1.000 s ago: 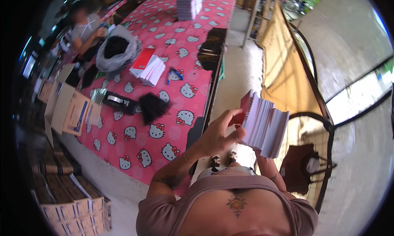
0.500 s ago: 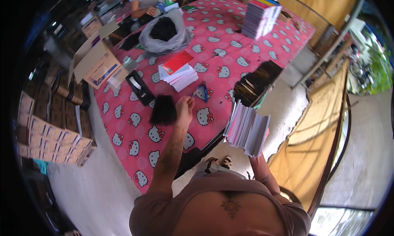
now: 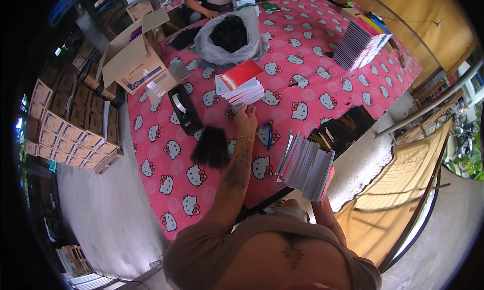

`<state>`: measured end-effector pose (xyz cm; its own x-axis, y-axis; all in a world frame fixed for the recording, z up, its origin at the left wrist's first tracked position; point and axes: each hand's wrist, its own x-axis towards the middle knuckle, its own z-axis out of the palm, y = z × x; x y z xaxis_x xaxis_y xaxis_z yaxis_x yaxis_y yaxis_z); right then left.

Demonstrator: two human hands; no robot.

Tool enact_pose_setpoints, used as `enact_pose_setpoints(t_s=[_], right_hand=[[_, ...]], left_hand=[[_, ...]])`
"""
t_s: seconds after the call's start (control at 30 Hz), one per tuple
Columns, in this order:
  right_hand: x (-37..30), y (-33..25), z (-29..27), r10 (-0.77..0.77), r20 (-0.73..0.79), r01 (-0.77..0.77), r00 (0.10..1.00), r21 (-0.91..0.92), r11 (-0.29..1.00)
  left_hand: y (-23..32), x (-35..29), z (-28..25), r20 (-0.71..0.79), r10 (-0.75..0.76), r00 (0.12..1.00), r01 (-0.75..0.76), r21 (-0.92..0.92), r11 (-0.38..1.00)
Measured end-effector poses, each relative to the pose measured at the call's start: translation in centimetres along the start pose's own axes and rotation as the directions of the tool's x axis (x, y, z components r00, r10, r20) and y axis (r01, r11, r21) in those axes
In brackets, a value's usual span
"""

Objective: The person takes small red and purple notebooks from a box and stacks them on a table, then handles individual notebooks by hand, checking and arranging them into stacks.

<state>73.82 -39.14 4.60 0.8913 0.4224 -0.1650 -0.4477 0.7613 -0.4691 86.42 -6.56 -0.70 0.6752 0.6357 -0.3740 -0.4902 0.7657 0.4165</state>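
Note:
My right hand [image 3: 328, 182] is wrapped around a thick bundle of thin white booklets [image 3: 305, 164], held up past the table's near edge; most of its fingers are hidden behind the bundle. Farther forward, my left hand [image 3: 246, 116] has its fingertips together at the near edge of a fanned stack of white booklets [image 3: 243, 94] lying on the table. A red booklet [image 3: 241, 74] lies on top of that stack. Just left of my left forearm is a tuft of black bristly fibre [image 3: 210, 147]. Blue-handled pliers [image 3: 270, 135] lie to its right.
The pink patterned tablecloth [image 3: 191, 205] covers the table. On it are a black tape dispenser [image 3: 185, 111], a clear bag of black material [image 3: 229, 35], a tall booklet stack [image 3: 359, 44] and a dark torn patch [image 3: 348, 129]. Cartons [image 3: 141, 63] stand left. A person sits opposite.
My left hand has moved forward from beside the black tuft to the stack of booklets. The right hand still holds its bundle. The whole view has shifted.

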Motion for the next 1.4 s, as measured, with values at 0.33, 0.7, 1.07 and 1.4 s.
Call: enact_pose_setpoints(t_s=[0.33,0.7,1.07,1.4], right_hand=[[9.2,-3.0,0.7,0.190,0.054,-0.181,0.980,-0.145,0.973],[26.3,-2.7,3.9,0.674,0.213,-0.590,0.707,-0.347,0.729],[31.2,2.5,10.2,0.866,0.185,-0.684,0.464,-0.547,0.483],[29.0,2.4,9.7,0.821,0.165,-0.704,0.546,-0.441,0.557]], left_hand=[[-0.1,8.2,0.1,0.080,0.063,0.995,-0.079,0.207,0.975],[6.6,-11.2,8.2,0.274,-0.300,0.914,0.014,0.717,0.697],[3.7,-11.4,4.0,0.103,0.203,0.974,-0.220,0.656,0.722],[3.4,-11.8,4.5,0.182,0.112,0.977,-0.196,0.554,0.809]])
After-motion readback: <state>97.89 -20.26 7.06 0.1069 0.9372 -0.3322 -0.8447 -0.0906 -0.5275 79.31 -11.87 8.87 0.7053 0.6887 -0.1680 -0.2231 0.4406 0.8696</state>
